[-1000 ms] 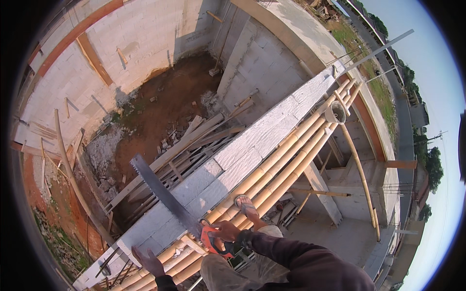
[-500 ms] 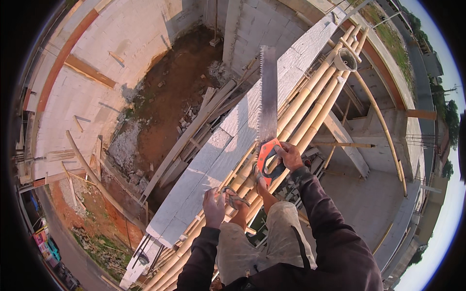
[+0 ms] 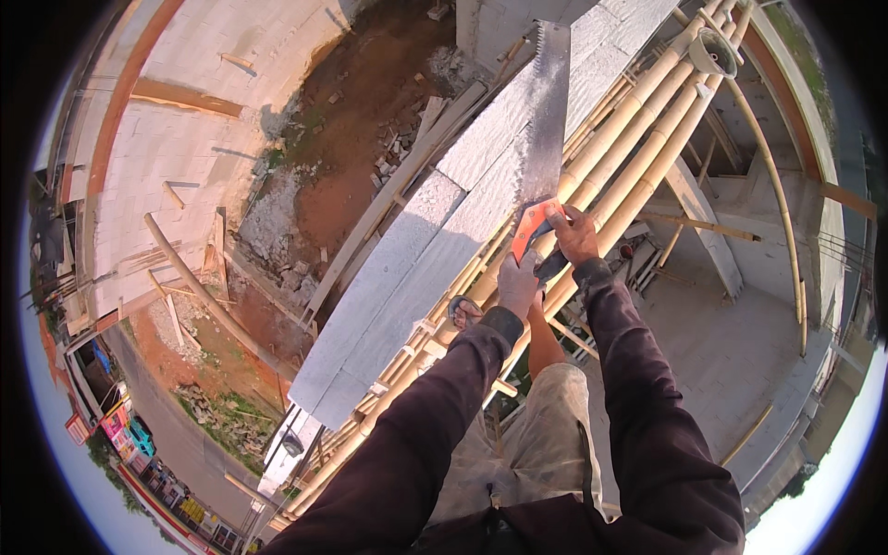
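Observation:
A hand saw [image 3: 548,120] with an orange and black handle points away from me, its toothed edge on the left and its blade above the pale block wall. My right hand [image 3: 575,233] is closed round the right side of the handle. At the handle's lower end is my left hand [image 3: 518,285], its fingers closed on that part and partly hidden. Beneath both hands run several long bamboo poles [image 3: 638,153], laid side by side along the wall top [image 3: 407,240]. My sandalled foot [image 3: 465,312] rests on the poles.
A grey bucket [image 3: 713,53] sits on the far end of the poles. Left of the wall, a deep drop leads to muddy ground [image 3: 347,185] with rubble and planks [image 3: 398,199]. Right of the poles, a concrete surface [image 3: 703,342] lies well below, beside a slanted beam [image 3: 708,227].
My left hand has moved from beside my knee up and right onto the saw's handle. In the picture, the saw and right hand have shifted up and right as the view moved.

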`<state>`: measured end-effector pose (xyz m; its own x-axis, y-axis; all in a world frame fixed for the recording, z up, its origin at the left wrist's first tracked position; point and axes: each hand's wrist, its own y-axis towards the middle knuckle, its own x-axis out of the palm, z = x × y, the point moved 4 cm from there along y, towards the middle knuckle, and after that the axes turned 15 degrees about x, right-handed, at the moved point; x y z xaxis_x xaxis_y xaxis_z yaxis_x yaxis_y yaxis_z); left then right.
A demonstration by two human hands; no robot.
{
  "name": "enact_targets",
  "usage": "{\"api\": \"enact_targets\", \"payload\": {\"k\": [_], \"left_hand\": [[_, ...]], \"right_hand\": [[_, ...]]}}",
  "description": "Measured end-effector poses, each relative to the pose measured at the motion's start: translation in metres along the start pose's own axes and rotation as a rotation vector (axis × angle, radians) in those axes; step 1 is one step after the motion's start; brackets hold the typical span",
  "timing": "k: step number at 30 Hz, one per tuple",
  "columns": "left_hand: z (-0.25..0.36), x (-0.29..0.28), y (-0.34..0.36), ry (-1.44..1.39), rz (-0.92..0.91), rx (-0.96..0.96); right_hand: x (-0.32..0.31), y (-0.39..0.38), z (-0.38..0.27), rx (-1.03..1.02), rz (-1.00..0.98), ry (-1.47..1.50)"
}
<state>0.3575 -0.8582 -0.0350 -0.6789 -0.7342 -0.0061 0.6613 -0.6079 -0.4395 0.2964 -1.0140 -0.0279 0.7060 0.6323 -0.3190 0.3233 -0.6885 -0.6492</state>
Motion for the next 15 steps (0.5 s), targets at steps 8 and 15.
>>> {"api": "enact_targets", "payload": {"k": [8, 15], "left_hand": [[-0.014, -0.053, -0.152, 0.106, 0.194, -0.106], [0.004, -0.028, -0.03, 0.289, 0.095, -0.126]], "right_hand": [[0.049, -0.141, 0.023, -0.125, -0.018, -0.593], [0.035, -0.048, -0.028, 0.027, -0.04, -0.062]]}}
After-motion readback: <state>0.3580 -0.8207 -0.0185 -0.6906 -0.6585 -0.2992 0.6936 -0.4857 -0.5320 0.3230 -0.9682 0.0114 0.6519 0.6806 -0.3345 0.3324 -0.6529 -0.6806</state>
